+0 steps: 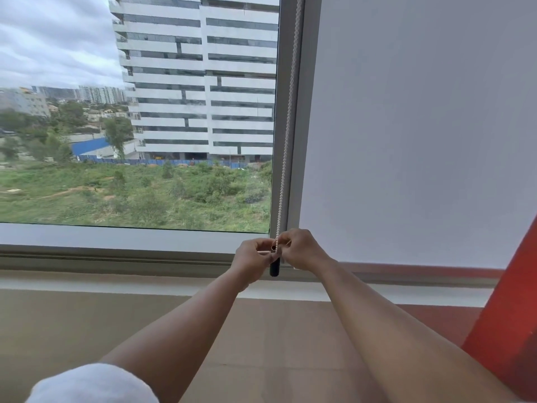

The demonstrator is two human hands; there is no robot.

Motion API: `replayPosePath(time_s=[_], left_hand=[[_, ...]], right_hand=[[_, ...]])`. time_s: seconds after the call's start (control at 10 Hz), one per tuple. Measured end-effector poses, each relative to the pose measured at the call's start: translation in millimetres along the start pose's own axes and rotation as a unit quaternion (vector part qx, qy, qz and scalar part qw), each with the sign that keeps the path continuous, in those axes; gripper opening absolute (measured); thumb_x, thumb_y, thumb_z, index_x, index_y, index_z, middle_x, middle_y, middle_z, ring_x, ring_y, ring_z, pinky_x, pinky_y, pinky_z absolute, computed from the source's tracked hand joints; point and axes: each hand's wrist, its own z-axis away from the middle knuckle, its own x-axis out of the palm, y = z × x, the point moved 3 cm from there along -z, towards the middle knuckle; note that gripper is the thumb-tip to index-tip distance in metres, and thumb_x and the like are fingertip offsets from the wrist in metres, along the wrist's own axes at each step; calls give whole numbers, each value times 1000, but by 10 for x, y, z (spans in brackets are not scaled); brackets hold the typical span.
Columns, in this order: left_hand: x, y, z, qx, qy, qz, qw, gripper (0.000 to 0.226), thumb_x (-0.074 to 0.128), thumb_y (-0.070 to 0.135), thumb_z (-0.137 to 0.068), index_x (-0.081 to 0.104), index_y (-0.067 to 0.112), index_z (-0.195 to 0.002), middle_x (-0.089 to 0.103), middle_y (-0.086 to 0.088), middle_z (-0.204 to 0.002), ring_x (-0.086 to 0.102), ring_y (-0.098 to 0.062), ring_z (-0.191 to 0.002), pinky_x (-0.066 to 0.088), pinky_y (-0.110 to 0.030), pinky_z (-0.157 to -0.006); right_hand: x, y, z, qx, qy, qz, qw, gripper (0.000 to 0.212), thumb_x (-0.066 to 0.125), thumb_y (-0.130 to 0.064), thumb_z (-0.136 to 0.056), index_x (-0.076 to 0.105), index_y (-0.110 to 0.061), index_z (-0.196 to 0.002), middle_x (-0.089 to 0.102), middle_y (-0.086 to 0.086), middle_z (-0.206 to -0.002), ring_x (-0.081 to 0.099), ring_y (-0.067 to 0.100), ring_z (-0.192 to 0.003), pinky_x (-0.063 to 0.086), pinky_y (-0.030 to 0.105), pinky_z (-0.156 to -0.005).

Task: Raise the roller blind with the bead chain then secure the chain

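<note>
A white bead chain [289,117] hangs down along the grey window frame [293,141] between two panes. Its lower end meets a black tensioner [274,269] fixed low on the frame. My left hand [252,264] and my right hand [300,251] are both pinched on the chain just above that black piece, fingertips almost touching. The left pane is uncovered and shows buildings and scrub outside. A white roller blind [421,126] covers the right pane down to near the sill.
A grey sill [116,257] runs under the window, with a tan floor or ledge [87,330] below it. A red column [505,330] leans in at the right edge. A white sleeve [93,385] shows at the bottom left.
</note>
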Motion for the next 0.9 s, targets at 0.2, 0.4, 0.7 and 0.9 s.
replayPosePath(time_s=[0.2, 0.4, 0.7, 0.9], left_hand=[[11, -28, 10, -23, 19, -27, 999, 34, 71, -2, -86, 70, 17, -115, 74, 1, -116, 70, -15, -107, 51, -38, -103], [60, 33, 137, -28, 64, -24, 997, 36, 75, 8, -87, 66, 18, -120, 69, 0, -117, 66, -14, -107, 50, -27, -94], [128, 142, 401, 10, 121, -199, 973, 39, 59, 27, -96, 63, 18, -134, 69, -1, -130, 64, -13, -119, 46, -26, -101], [163, 163, 580, 32, 148, -316, 936, 43, 51, 36, -99, 57, 24, -140, 70, -4, -127, 63, -23, -120, 48, -34, -95]], right_hand=[[8, 29, 37, -1, 16, 1, 1000, 23, 52, -2, -87, 75, -4, -89, 66, 11, -87, 61, 24, -81, 48, 28, -66], [7, 119, 100, 34, 72, -4, 997, 28, 48, -3, -88, 70, -5, -105, 62, 13, -109, 59, 26, -101, 42, 24, -79], [50, 177, 335, 41, 136, 30, 989, 19, 53, -15, -91, 65, -4, -101, 60, 14, -106, 60, 32, -95, 49, 35, -77], [122, 191, 485, 22, 163, 54, 985, 21, 54, -21, -92, 63, -5, -102, 59, 13, -111, 56, 32, -104, 51, 39, -81]])
